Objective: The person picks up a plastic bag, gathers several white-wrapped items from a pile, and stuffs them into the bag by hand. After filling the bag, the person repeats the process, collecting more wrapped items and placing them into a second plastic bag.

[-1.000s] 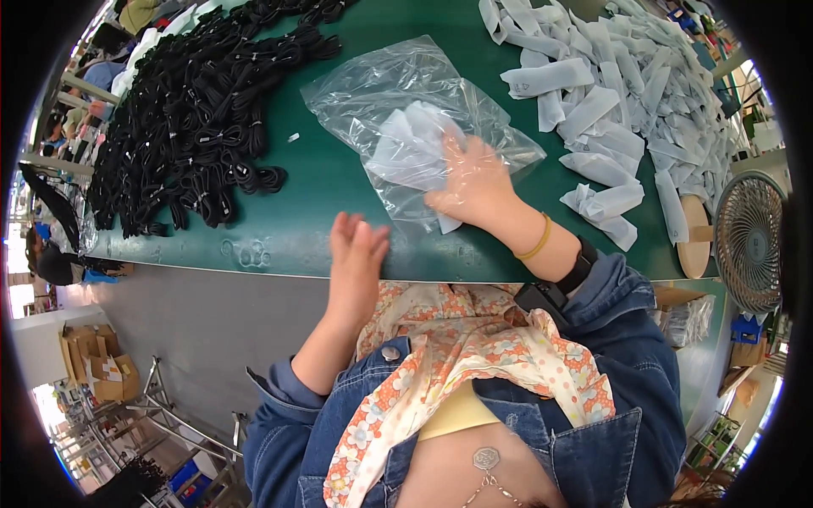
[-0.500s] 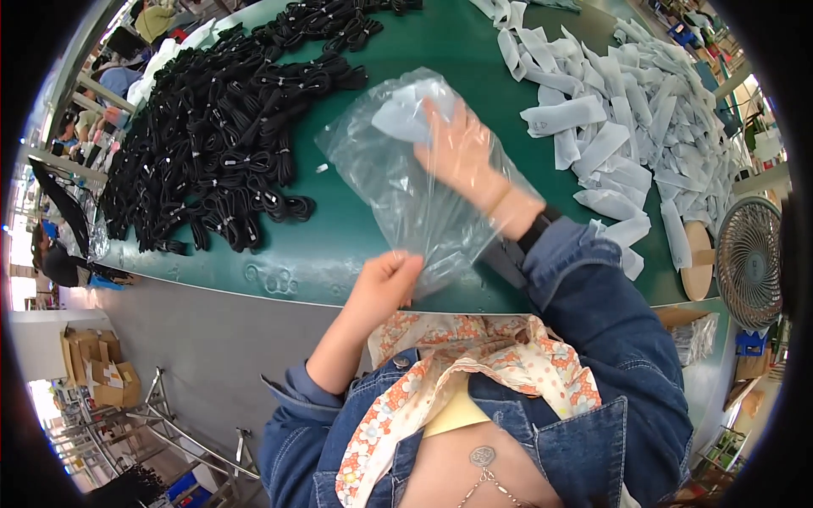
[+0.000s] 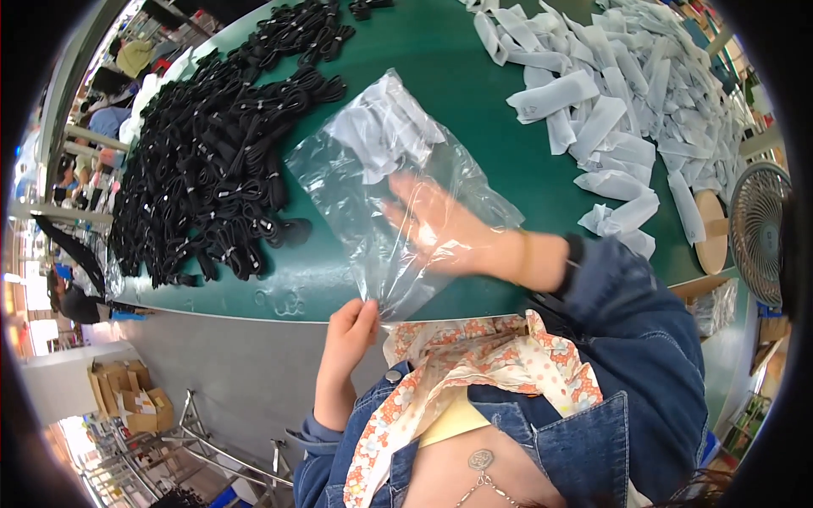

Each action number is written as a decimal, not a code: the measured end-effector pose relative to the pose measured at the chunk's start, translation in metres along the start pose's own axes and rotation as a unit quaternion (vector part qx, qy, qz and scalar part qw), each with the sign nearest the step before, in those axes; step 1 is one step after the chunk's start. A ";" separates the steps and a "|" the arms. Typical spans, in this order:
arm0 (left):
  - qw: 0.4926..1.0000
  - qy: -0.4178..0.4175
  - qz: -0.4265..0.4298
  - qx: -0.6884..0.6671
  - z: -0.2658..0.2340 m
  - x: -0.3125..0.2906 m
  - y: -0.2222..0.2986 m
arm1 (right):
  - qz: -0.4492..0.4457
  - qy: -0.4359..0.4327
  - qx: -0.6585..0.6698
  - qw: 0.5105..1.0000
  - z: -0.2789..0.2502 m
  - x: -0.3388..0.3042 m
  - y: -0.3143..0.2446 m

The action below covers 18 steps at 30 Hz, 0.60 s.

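A large clear plastic bag [image 3: 339, 216] lies slanted over the green table. My left hand [image 3: 345, 334] pinches its near edge at the table's front. Through the film I see my right hand [image 3: 445, 229] inside the bag, its fingers stretched out and apart, slightly smeared. Just beyond those fingers, whitish wrapped packets [image 3: 385, 127] lie bunched in the bag's far end. My right hand looks free of them, though the film's glare hides some detail.
Bundled black cables [image 3: 216, 169] are heaped on the left of the green table [image 3: 432, 63]. Many whitish packets [image 3: 627, 93] form a pile on the right. A fan [image 3: 756, 233] stands at the right edge beside a round tan disc [image 3: 711, 231]. Cardboard boxes [image 3: 134, 398] sit lower left.
My right hand has drawn back toward me inside the bag, away from the packets, which stay at the far end. My left hand has shifted left and nearer with the bag edge.
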<state>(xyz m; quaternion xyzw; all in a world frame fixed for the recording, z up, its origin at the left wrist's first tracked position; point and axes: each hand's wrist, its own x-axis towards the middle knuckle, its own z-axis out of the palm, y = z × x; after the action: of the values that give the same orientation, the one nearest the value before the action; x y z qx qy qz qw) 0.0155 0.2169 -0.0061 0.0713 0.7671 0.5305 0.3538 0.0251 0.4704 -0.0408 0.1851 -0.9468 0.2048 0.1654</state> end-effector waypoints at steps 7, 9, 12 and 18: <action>0.978 0.080 0.096 0.165 -0.029 0.009 0.048 | 0.188 0.021 0.144 0.971 -0.101 -0.128 0.007; 0.950 -0.010 0.177 0.256 0.008 0.035 0.100 | 0.308 0.143 -0.046 0.939 -0.104 -0.147 0.011; 0.868 -0.123 0.347 0.334 0.084 0.086 0.157 | 0.341 0.153 -0.148 0.916 -0.098 -0.152 0.010; 0.761 0.021 0.496 0.417 0.222 0.230 0.179 | 0.389 0.128 -0.264 0.873 -0.108 -0.186 0.082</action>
<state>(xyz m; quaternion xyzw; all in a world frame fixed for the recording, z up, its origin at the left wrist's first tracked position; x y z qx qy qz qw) -0.0654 0.5742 0.0001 0.5713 0.7772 0.2609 -0.0394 0.1794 0.6415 -0.0469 -0.2765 -0.9317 0.0168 0.2350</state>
